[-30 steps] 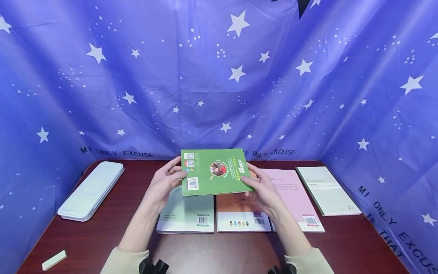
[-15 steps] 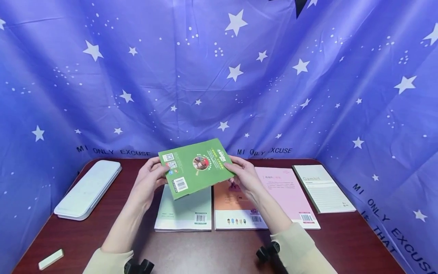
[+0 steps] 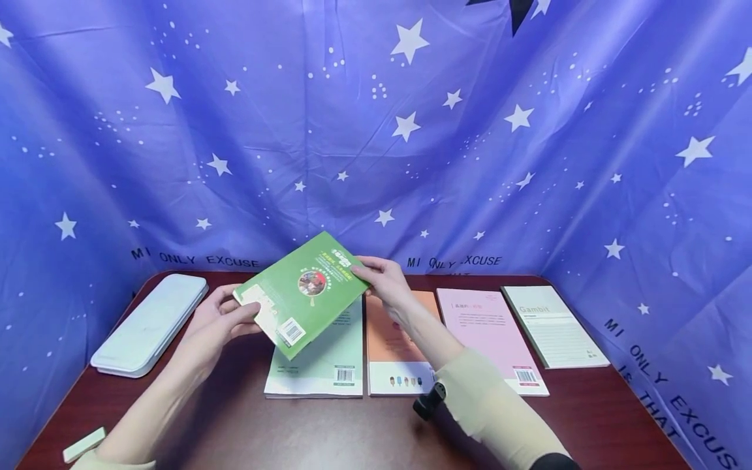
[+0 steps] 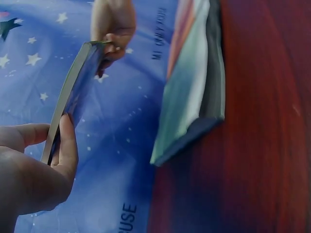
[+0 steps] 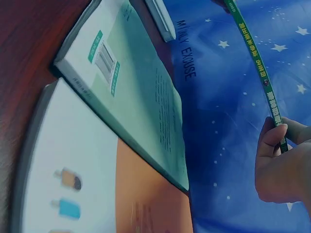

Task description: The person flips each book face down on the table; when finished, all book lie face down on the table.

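Note:
A thin green book [image 3: 314, 297] with a round picture and a barcode on its cover is held in the air, turned at a slant. My left hand [image 3: 220, 320] pinches its lower left edge, thumb on top and fingers beneath. At the upper right corner my right hand [image 3: 384, 277] grips it the same way. In the right wrist view the spine of the green book [image 5: 262, 73] shows lettering. Below it lies a pale green book [image 3: 317, 378], partly covered in the head view. An orange and white book [image 3: 390, 365] lies beside that, partly behind my right forearm.
A pink book [image 3: 490, 320] and a notepad marked Gambit [image 3: 558, 326] continue the row to the right. A white case [image 3: 149, 326] lies at the left of the dark red table [image 3: 305, 437]. Near the front left is a small pale bar [image 3: 84, 445]. Starry blue cloth [image 3: 376, 130] hangs behind.
Both hands have carried the green book leftward and turned it counterclockwise, from nearly square to a steep slant. The right forearm now reaches across the orange book. The books on the table stay put.

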A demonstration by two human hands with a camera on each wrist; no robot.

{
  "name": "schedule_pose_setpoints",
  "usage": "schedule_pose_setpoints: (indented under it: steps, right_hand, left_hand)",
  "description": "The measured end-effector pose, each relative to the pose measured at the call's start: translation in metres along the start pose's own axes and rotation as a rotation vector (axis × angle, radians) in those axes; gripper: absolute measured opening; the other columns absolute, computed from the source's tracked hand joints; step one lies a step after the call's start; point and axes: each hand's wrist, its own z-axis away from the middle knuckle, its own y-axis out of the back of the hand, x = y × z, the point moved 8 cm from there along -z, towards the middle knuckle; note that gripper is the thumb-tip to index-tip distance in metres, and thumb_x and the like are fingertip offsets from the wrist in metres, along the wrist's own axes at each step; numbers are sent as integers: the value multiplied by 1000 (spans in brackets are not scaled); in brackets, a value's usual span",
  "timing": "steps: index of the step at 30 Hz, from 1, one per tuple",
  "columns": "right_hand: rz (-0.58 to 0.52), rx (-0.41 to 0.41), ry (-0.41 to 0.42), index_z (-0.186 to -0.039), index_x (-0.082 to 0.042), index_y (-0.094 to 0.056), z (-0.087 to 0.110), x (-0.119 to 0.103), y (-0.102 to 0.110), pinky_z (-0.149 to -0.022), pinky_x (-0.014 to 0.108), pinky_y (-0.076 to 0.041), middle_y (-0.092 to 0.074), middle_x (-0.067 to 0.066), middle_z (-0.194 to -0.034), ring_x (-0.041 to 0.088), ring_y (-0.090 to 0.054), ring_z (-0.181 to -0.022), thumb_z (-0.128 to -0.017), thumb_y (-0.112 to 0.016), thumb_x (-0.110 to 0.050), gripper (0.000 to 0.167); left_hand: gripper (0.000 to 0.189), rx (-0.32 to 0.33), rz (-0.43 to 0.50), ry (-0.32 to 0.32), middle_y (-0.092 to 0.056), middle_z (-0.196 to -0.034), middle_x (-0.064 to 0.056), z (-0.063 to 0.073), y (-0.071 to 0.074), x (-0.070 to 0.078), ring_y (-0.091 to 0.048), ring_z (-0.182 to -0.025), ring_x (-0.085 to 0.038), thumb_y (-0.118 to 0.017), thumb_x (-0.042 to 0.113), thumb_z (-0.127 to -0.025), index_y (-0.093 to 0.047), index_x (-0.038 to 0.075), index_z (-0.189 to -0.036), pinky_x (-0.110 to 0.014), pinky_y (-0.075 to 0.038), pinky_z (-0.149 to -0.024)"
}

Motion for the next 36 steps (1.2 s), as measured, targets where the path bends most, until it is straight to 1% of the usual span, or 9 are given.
schedule_pose_setpoints:
  steps: [8, 14, 17, 20, 24, 27, 30, 33, 36]
  right_hand:
    - [75, -9, 3, -124, -3, -73, -19, 4, -27, -50, 17, -43, -78, 7, -99, 3, -56, -55, -92, -76, -13, 33]
    - [13, -46, -11, -122, -1, -74, -28, 9, -42, -52, 16, -47, -77, 1, -91, 4, -60, -58, -89, -79, -9, 35]
    - [-11, -79, -24, -124, -1, -73, -30, 11, -50, -55, 16, -49, -77, 1, -94, 4, -64, -63, -86, -80, -4, 39]
    - [19, -114, -28, -124, -2, -73, -31, 12, -59, -60, 19, -52, -78, 7, -102, 5, -66, -67, -84, -80, -1, 41]
    - [91, -169, -11, -126, -4, -72, -31, 11, -72, -79, 37, -60, -76, 15, -119, 7, -69, -72, -83, -82, -1, 45]
    - [156, -226, 24, -132, -4, -69, -30, 6, -82, -95, 52, -60, -73, 18, -124, 8, -69, -77, -81, -83, -1, 52]
    - [235, -280, 64, -137, -4, -65, -30, 2, -91, -94, 43, -62, -74, 19, -122, 8, -70, -81, -79, -84, 0, 62]
    - [301, -308, 86, -140, -4, -62, -31, 1, -99, -83, 24, -61, -77, 18, -112, 7, -69, -78, -77, -86, 1, 67]
    - [359, -322, 99, -140, -4, -63, -32, 3, -108, -72, 18, -58, -78, 15, -97, 7, -67, -71, -77, -87, 1, 68]
  left_hand:
    - [35, -8, 20, 20, -73, -93, 5, 12, 16, -8, -75, -80, -12, -61, 11, -102, -38, 3, -127, -31, -66, -79]
    - [35, -1, 1, 60, -74, -91, 7, 20, 28, -19, -76, -77, -12, -59, 15, -105, -37, 0, -128, -29, -66, -76]
    - [35, 2, -3, 70, -75, -89, 6, 23, 36, -25, -76, -76, -13, -58, 16, -105, -38, -1, -127, -29, -66, -74]
    - [32, 1, -6, 83, -76, -88, 5, 27, 44, -29, -77, -75, -14, -58, 15, -105, -39, 0, -126, -30, -66, -72]
    - [40, -14, -44, 114, -75, -88, 6, 31, 52, -33, -76, -75, -14, -59, 15, -105, -38, -2, -134, -29, -66, -72]
    - [50, -16, -90, 125, -74, -88, 8, 33, 59, -36, -74, -73, -12, -59, 14, -104, -33, -7, -142, -26, -64, -70]
    - [49, -1, -118, 117, -74, -86, 9, 34, 67, -36, -72, -71, -10, -60, 12, -104, -34, -8, -141, -24, -63, -68]
    - [39, 26, -114, 116, -73, -85, 9, 36, 75, -38, -71, -70, -9, -61, 11, -103, -41, -4, -133, -24, -63, -67]
    - [33, 55, -149, 119, -72, -84, 9, 38, 83, -41, -72, -70, -8, -62, 11, -103, -46, -4, -127, -24, -63, -68]
